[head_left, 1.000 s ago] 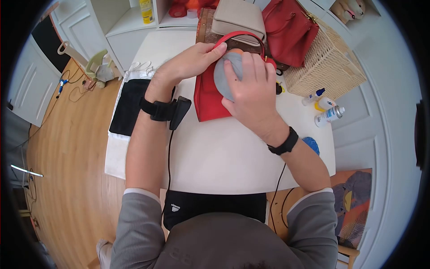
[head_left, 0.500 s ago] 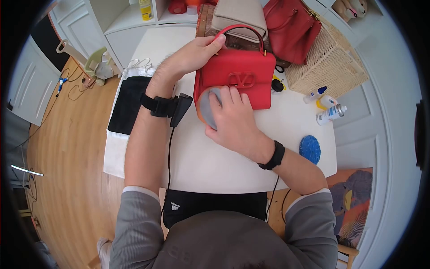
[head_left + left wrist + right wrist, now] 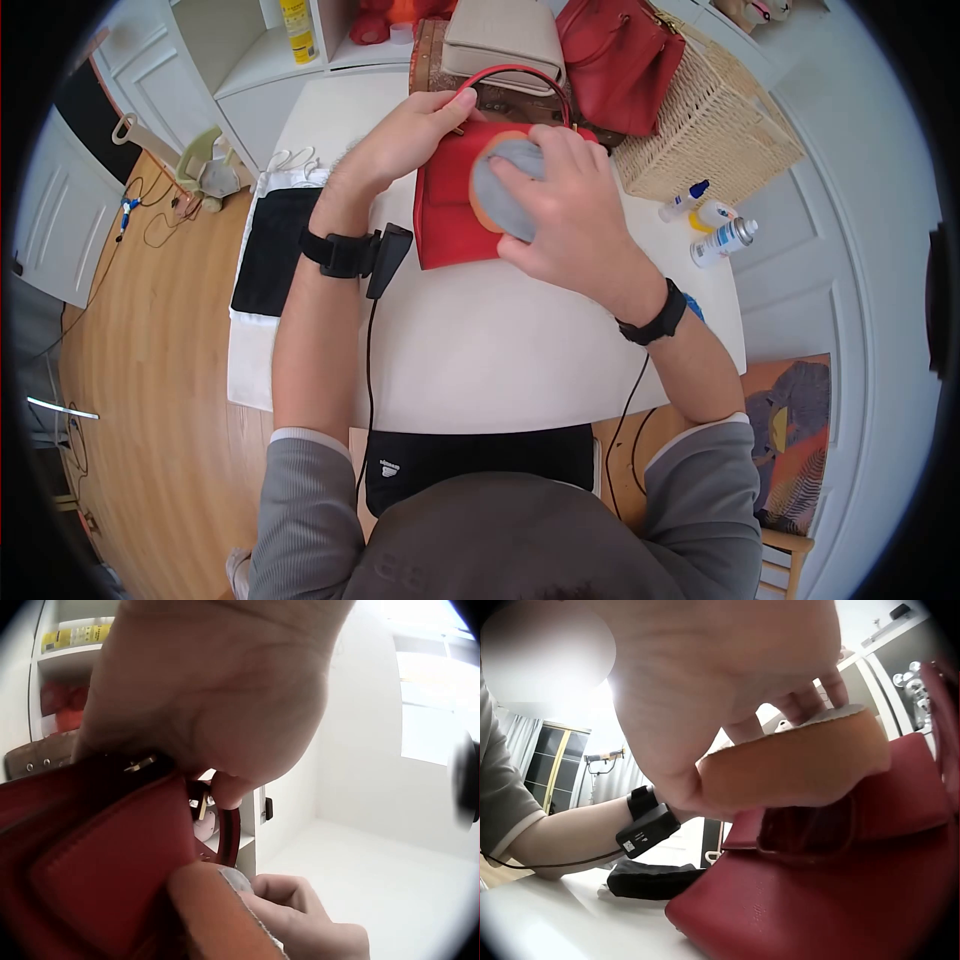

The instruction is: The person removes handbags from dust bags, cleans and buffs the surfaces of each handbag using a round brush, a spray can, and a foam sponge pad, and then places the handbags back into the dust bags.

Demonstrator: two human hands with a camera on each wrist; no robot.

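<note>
A red handbag (image 3: 450,225) with a top handle stands on the white table. My left hand (image 3: 412,142) holds the base of its handle (image 3: 520,70) at the left. In my right hand (image 3: 578,215) is a round sponge pad (image 3: 505,190), grey on its back and orange on its face. The right wrist view shows the orange foam (image 3: 795,769) against the bag's front flap, just above the dark red buckle (image 3: 806,829). From the left wrist, the sponge's orange side (image 3: 225,915) lies along the bag's edge. The pad and right hand hide much of the bag's front.
Behind the bag are a beige bag (image 3: 505,45), another red handbag (image 3: 620,65) and a wicker basket (image 3: 710,110). A spray can (image 3: 722,243) and small bottles stand at the right. Black cloth (image 3: 280,250) lies at the left. Cables run from both wrists.
The sponge pad went from the bag's top down to its lower left front, then back up and right across the front. My left hand stays at the handle.
</note>
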